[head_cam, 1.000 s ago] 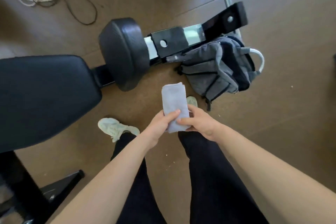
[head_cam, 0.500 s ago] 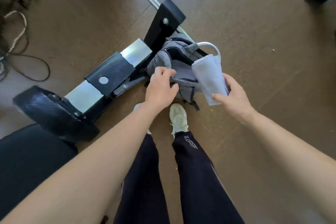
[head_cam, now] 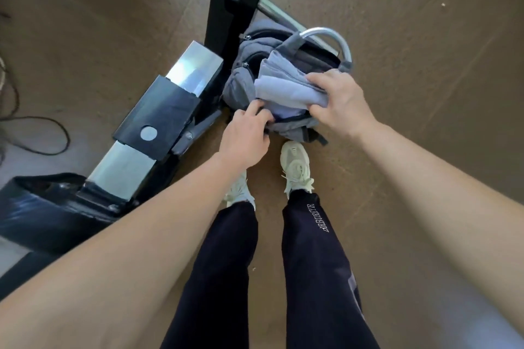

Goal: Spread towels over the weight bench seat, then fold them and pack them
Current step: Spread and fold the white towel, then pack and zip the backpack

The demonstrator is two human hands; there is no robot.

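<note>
On a brown floor point(head_cam: 397, 37) beside the black bench frame point(head_cam: 158, 113), packing is the step in hand. The folded towel point(head_cam: 286, 88) lies half inside the grey backpack point(head_cam: 243, 85), the right hand point(head_cam: 337, 102) clamped on its near end. The left hand point(head_cam: 246, 136) pinches the bag's mouth open. Next, I judge, the towel needs pushing deeper (the opening looks tight). Trouser lettering point(head_cam: 319, 218) is blurred, unreadable.
</note>
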